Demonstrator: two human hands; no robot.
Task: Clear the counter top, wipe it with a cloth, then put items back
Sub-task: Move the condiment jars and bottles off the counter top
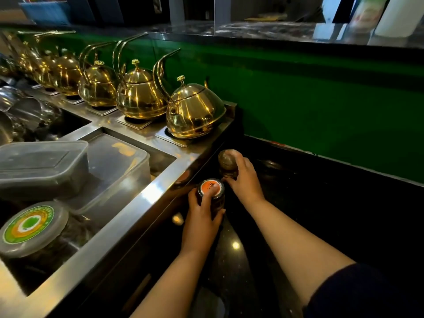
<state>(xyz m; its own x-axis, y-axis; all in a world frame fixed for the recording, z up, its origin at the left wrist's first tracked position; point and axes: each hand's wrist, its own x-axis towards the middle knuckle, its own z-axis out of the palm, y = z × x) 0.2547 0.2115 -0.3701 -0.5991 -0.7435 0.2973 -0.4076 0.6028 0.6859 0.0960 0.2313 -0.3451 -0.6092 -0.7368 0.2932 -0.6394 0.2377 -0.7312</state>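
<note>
Gold kettles (195, 111) behind jars; steel ledge (146, 193) beside left hand (202, 216).

A row of polished brass kettles with tall arched handles (195, 111) stands on flat square steel bases (171, 140) along the back of a stainless-steel unit (128, 203). In its recessed well sit two lidded translucent plastic boxes (43, 168), one stacked partly on the other, and a round jar with a green-and-orange label (29, 226). A glossy green wall panel (321, 99) runs behind.
</note>
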